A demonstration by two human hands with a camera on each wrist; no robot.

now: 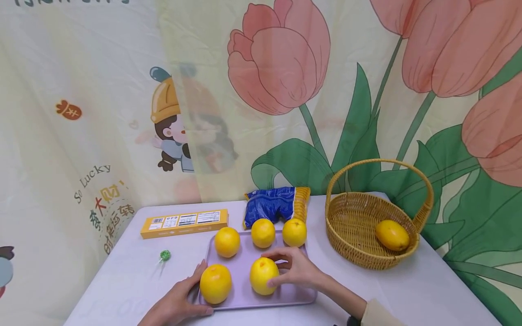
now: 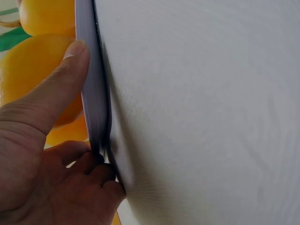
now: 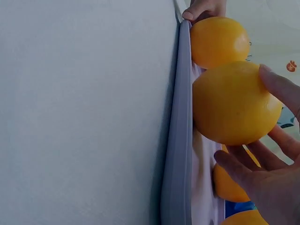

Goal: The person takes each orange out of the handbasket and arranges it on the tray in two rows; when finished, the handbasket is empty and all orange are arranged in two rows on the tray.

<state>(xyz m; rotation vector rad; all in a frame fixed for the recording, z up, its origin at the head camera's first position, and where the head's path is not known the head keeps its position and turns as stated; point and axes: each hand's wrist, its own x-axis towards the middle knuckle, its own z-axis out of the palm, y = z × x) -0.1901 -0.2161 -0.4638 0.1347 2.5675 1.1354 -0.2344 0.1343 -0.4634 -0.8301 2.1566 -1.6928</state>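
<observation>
My left hand (image 1: pixel 178 296) grips the front left corner of a lilac tray (image 1: pixel 240 306), thumb along the front rim and fingers at the left side. Just inside that corner sits an orange (image 1: pixel 215 284). With thumb and fingers curved around it, my right hand (image 1: pixel 297 267) holds another orange (image 1: pixel 263 276) over the front middle of the tray. In the right wrist view the held orange (image 3: pixel 236 103) shows between thumb and fingertips. Along the back of the tray are three more: a left orange (image 1: pixel 227 242), a middle orange (image 1: pixel 263 233) and a right orange (image 1: pixel 294 232).
A wicker basket (image 1: pixel 346 244) with a tall handle stands right of the tray, a yellow fruit (image 1: pixel 392 235) inside it. Behind the tray lies a blue and yellow packet (image 1: pixel 270 203). A flat yellow box (image 1: pixel 185 223) and a green lollipop (image 1: pixel 165 255) lie to the left.
</observation>
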